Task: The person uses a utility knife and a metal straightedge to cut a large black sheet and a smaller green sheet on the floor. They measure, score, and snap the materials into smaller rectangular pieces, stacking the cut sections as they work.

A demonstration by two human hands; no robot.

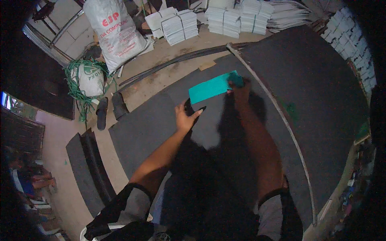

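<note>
A flat teal rectangular piece (209,89) lies slantwise over a large dark grey sheet (152,108). My right hand (240,90) is closed at its right end, where a dark patch lies over the teal; I cannot tell whether that patch is shadow or a separate thing. Below the piece's left end is my left hand (185,118), thumb and fingers apart, with nothing visible in it. Dark marks beside its fingertips look like shadow. The shadow of my arms and body covers much of the grey sheet nearest me.
A pale strip (277,102) runs along the right, beside another dark sheet (317,92). Tied white stacks (179,27) stand at the back. Left of them are a full white sack (116,40), a smaller sack (90,80) with green strands, and dark slippers (103,113).
</note>
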